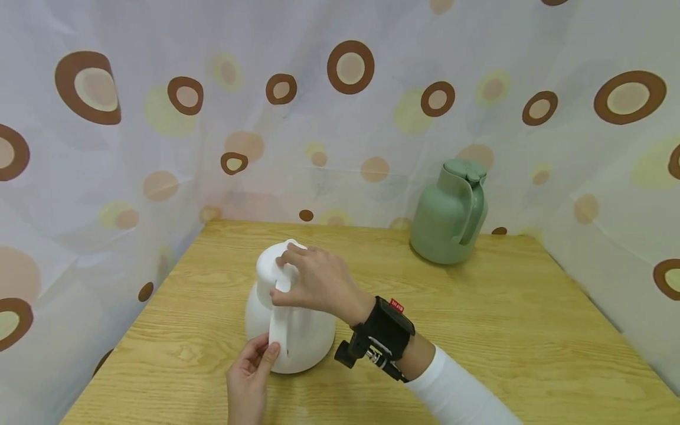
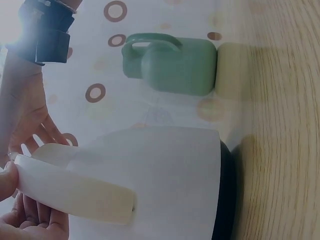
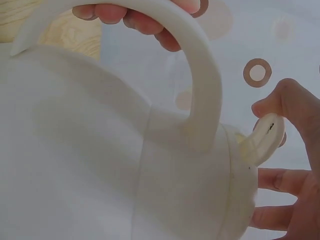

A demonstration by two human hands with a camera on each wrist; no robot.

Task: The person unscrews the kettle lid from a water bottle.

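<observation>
Holds with the left hand (image 1: 252,369) the handle (image 1: 278,324) of the white jug (image 1: 313,342), with fingers clamped around it. Pinches with the right hand (image 1: 321,280) the small tab (image 3: 271,137) of the lid (image 3: 244,192), with other fingers spread apart against this lid. Has the jug upright on the wooden table (image 1: 180,354), nearer than the green jug (image 1: 443,224) and to the left of it.

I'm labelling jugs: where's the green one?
In the head view, the green jug stands on the table, beyond and right of the white jug, by the backdrop.

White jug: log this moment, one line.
white jug upright on table | left hand grips handle | right hand pinches lid tab | green jug farther back
</observation>
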